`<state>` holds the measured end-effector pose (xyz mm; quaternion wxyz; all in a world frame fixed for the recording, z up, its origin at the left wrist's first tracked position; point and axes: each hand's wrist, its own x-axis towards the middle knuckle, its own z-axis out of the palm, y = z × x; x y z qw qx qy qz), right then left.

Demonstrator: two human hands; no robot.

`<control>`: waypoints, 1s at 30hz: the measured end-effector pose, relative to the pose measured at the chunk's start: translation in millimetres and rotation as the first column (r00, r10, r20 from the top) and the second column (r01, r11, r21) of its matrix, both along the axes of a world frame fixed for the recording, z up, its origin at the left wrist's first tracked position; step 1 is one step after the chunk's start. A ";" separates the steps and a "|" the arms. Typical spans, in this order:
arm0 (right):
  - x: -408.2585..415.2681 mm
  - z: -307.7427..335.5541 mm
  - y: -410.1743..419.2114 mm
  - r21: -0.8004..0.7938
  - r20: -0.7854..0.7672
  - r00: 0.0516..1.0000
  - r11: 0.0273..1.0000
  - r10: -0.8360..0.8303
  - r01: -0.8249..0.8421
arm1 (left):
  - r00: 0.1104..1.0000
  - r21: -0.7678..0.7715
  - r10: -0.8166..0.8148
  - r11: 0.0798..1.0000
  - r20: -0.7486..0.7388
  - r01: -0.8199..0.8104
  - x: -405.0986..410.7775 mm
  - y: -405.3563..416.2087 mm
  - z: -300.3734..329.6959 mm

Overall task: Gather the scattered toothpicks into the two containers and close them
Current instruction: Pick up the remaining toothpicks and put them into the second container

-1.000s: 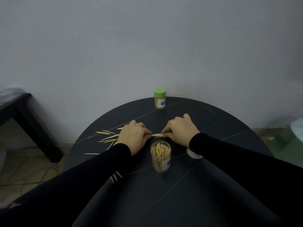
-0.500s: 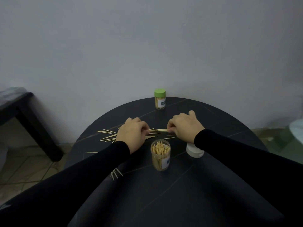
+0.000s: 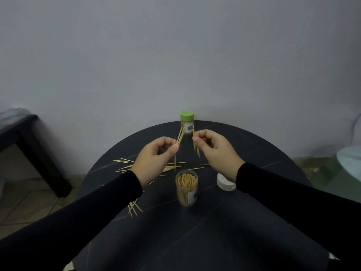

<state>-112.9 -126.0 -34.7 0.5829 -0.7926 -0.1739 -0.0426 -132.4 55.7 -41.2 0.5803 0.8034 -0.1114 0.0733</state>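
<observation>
Black and round, the table carries everything here. Both hands are raised above it, a little apart from each other. The left hand pinches a small bunch of toothpicks between thumb and fingers, their tips fanning up and one hanging down. The right hand pinches another small bunch, held nearly upright. Just near of the hands, between the two black sleeves, stands an open clear jar, upright and filled with toothpicks standing on end. Its white lid lies on the table just right of it, partly hidden by the right sleeve. At the far edge of the table stands a second jar, closed with a green lid. Loose toothpicks lie scattered on the table left of and under the left hand, a few more lie between the hands, and a small cluster sits near the left sleeve.
</observation>
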 end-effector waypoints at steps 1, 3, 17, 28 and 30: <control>-3.1 -0.2 2.0 0.036 -0.015 1.000 0.999 0.011 -0.010 | 0.999 -0.029 -0.031 0.999 -0.008 0.030 -2.5 0.6 0.7; -8.8 -2.4 5.0 0.102 -0.059 0.997 0.994 0.041 -0.035 | 0.995 -0.084 -0.087 0.993 -0.038 0.083 -7.9 1.0 -0.4; -29.5 -17.0 -1.8 -0.053 -0.234 0.942 0.965 0.239 -0.258 | 0.975 -0.015 -0.198 0.980 -0.104 0.197 -23.3 13.2 -23.5; -12.9 -17.3 -22.4 -0.414 -0.072 0.969 0.877 0.235 -0.243 | 0.940 0.539 -0.249 0.838 0.233 0.088 -11.7 19.2 -19.3; -10.6 -16.7 -25.5 -0.471 -0.120 0.964 0.840 0.239 -0.267 | 0.913 0.621 -0.322 0.777 0.250 0.104 -11.7 21.4 -19.5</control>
